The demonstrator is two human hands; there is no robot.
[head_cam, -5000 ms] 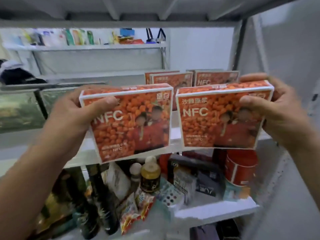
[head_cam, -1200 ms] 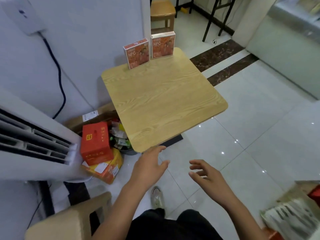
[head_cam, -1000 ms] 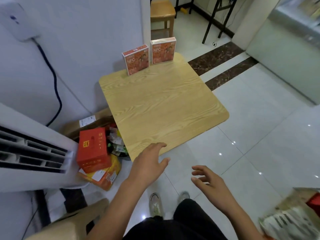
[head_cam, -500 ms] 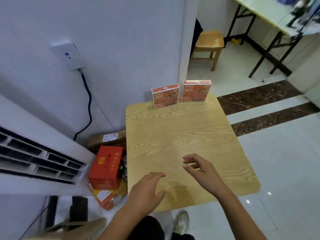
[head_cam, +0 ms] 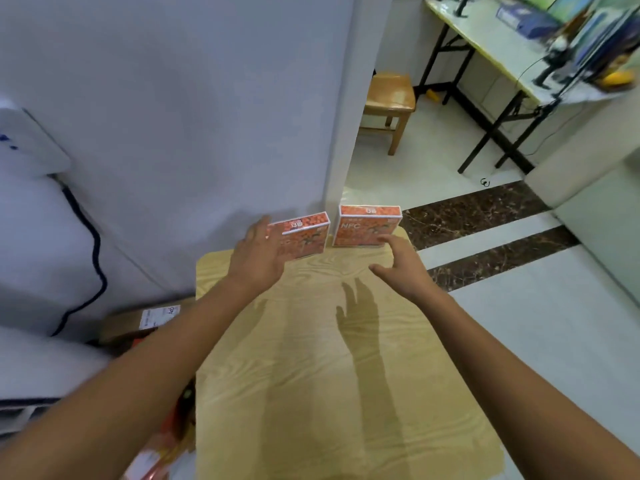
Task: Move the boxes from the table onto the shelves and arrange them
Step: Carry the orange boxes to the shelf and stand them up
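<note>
Two orange NFC boxes stand upright side by side at the far edge of the wooden table, against the white wall. My left hand is spread open at the left side of the left box, covering part of its front; I cannot tell whether it touches. My right hand is open just in front of the right box, fingertips near its lower right corner, holding nothing. The shelves are out of view.
A white wall runs behind the table, with a black cable down its left part. Cardboard and orange packages lie on the floor left of the table. A wooden stool and a folding desk stand beyond on the tiled floor.
Both hands held boxes at the shelf five seconds ago. Since then I have turned to the table, and both open hands have reached forward across it to the two standing boxes.
</note>
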